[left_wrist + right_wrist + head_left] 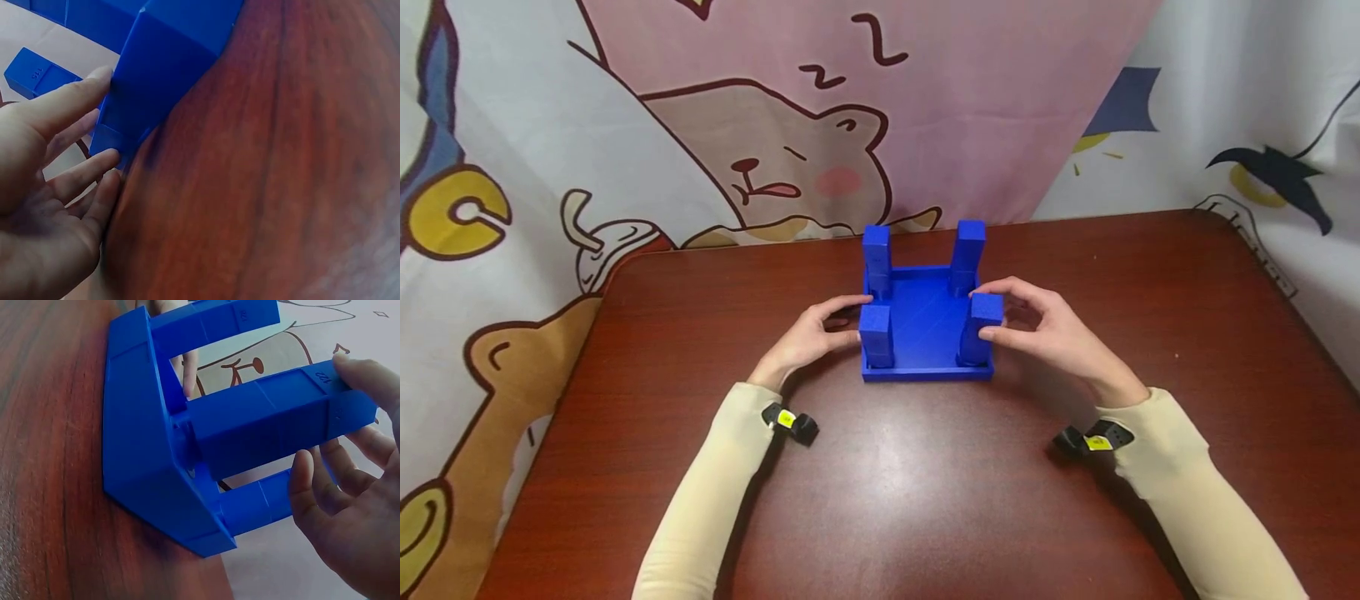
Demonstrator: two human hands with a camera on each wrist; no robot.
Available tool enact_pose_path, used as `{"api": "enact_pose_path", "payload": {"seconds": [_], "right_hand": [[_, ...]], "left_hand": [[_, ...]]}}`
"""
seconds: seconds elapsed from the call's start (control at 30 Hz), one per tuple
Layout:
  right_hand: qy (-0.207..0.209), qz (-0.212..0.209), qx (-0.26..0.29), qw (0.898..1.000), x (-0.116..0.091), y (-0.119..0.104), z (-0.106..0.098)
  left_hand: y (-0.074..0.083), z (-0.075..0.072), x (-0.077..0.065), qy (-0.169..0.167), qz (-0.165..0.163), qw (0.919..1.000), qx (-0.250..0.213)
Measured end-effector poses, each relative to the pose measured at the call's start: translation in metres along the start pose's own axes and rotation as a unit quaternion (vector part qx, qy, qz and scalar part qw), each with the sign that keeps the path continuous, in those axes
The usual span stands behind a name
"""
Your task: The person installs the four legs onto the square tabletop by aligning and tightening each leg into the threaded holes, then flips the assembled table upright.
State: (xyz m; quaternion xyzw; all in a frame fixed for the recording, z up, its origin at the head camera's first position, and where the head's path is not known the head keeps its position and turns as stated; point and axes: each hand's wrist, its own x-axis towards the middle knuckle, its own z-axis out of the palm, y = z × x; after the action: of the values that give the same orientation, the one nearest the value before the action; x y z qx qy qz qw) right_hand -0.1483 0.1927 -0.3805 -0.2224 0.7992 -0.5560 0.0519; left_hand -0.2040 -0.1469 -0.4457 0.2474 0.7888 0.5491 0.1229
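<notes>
A blue square tray (925, 374) with upright blue posts at its corners stands on the table. My right hand (1047, 329) holds the front-right post (976, 337) near its top, thumb on one side and fingers behind. In the right wrist view that post (250, 419) leans out of line with the tray wall (137, 419) and carries a raised number. My left hand (805, 337) touches the tray's left side, its fingers fairly straight. Its thumb tip lies by the front-left post (876, 335), as the left wrist view also shows along the blue edge (162, 69).
The back-left post (877, 250) and back-right post (969, 250) stand at the far corners. A brown wooden table (865, 492) lies under everything. Behind it hangs a cartoon-printed curtain (970, 108), close to the table's back edge.
</notes>
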Motion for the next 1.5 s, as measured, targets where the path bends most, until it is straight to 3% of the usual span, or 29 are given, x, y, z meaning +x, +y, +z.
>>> {"api": "enact_pose_path", "payload": {"seconds": [0.13, 0.27, 0.33, 0.5, 0.6, 0.7, 0.83, 1.03, 1.13, 1.27, 1.4, 1.5], "right_hand": [[-0.029, 0.017, -0.018, 0.999, -0.001, 0.000, -0.004], [-0.096, 0.015, -0.049, 0.994, 0.001, -0.004, -0.017], [-0.140, 0.005, -0.055, 0.989, 0.004, -0.008, -0.027], [-0.239, -0.021, -0.056, 0.969, 0.020, -0.019, -0.047], [-0.277, -0.032, -0.058, 0.959, 0.031, -0.021, -0.050], [-0.290, -0.038, -0.061, 0.954, 0.038, -0.020, -0.048], [-0.255, -0.026, -0.063, 0.965, 0.039, -0.017, -0.042], [-0.121, -0.006, -0.107, 0.987, 0.028, -0.018, -0.017], [-0.062, -0.030, -0.128, 0.989, 0.021, -0.016, -0.003], [-0.016, -0.058, -0.132, 0.989, 0.013, -0.013, 0.007], [0.009, -0.067, -0.128, 0.990, 0.010, -0.013, 0.009], [0.005, -0.055, -0.128, 0.990, 0.009, -0.013, 0.007]], "left_hand": [[-0.001, -0.001, 0.000, -0.006, -0.006, 1.0000, 0.003], [-0.002, -0.001, -0.001, -0.011, -0.007, 0.9999, 0.000], [-0.001, -0.002, -0.002, -0.010, -0.005, 0.9999, -0.003], [0.021, -0.002, -0.008, -0.012, -0.004, 0.9999, -0.002], [0.029, -0.002, -0.010, -0.013, -0.006, 0.9999, 0.004], [0.031, -0.001, -0.012, -0.012, -0.006, 0.9999, 0.008], [0.030, 0.000, -0.011, -0.014, -0.005, 0.9999, 0.005], [0.030, 0.001, -0.011, -0.013, -0.003, 0.9999, 0.006], [0.030, 0.001, -0.011, -0.014, 0.002, 0.9999, 0.009], [0.030, 0.001, -0.010, -0.015, 0.010, 0.9998, 0.010], [0.030, 0.001, -0.009, -0.016, 0.017, 0.9997, 0.006], [0.030, 0.002, -0.009, -0.016, 0.020, 0.9997, 0.004]]}}
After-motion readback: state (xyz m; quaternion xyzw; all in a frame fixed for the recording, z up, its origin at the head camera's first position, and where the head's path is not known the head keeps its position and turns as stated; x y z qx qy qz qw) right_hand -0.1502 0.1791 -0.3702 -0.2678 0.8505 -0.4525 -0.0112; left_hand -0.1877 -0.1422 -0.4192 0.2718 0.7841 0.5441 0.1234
